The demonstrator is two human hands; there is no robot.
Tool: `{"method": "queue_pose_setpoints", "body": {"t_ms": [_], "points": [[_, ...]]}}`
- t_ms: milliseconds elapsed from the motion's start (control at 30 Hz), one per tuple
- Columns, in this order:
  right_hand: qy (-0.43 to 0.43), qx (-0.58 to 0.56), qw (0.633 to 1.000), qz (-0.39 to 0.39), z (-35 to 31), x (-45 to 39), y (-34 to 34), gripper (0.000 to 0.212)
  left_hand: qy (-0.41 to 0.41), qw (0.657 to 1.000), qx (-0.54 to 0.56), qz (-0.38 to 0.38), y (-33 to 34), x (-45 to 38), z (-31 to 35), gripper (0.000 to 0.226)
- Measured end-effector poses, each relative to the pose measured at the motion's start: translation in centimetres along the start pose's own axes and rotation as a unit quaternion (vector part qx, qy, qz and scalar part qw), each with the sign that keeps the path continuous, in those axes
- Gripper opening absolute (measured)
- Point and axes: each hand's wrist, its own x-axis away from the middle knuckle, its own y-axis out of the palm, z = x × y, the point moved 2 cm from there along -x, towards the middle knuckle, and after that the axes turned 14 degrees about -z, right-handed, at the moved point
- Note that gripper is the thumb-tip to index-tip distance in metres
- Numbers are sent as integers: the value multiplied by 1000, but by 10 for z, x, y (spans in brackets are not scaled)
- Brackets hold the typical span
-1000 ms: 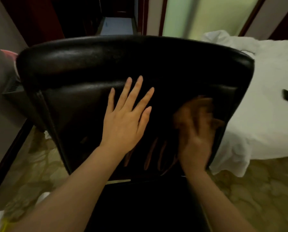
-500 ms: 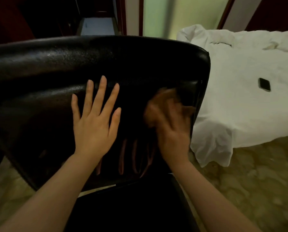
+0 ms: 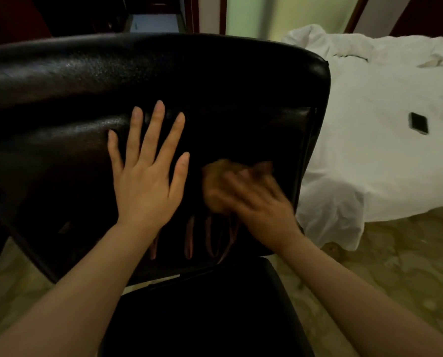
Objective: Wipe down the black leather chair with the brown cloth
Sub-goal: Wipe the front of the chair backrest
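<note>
Room: bedroom with a patterned stone floor [image 3: 395, 266]; a bed under a rumpled white sheet [image 3: 369, 163] stands to the right, a dark phone [image 3: 418, 123] lying on it.
Chair: the black leather chair [image 3: 163, 73] fills the middle of the view, its backrest facing the camera and its seat below between the forearms.
Left hand: the left hand [image 3: 145, 181] lies flat on the backrest, fingers straight and spread, holding nothing; it appears to brace the chair.
Right hand: the right hand [image 3: 256, 199] presses the brown cloth [image 3: 215, 184] against the lower right of the backrest; motion blur hides the grip, though the fingers seem to lie over the bunched cloth.
Step in hand: scrubbing the inner face of the backrest, right side.
Next move: probably carrying the strokes across to the unwiped left part, which calls for shifting the bracing hand; seat not yet reached.
Change: compared with half a second ago, the cloth sits lower and nearer the left hand, away from the right edge; the left hand has stayed put.
</note>
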Motion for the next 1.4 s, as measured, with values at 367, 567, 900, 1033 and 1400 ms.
{"method": "queue_pose_setpoints", "body": {"t_ms": [367, 567, 900, 1033, 1400], "points": [[-47, -43, 998, -10, -59, -8, 25, 57, 8, 1000, -11, -12, 12, 28, -1, 51], [-12, 20, 998, -55, -6, 77, 37, 79, -50, 997, -3, 51, -1, 51, -49, 48], [-380, 131, 910, -105, -128, -5, 77, 63, -19, 999, -13, 27, -4, 61, -70, 49], [-345, 225, 903, -121, -32, 59, 72, 71, 4, 1000, -12, 23, -5, 63, -76, 49], [195, -102, 975, -8, -107, 54, 69, 46, 18, 998, -55, -6, -5, 80, -98, 49]]}}
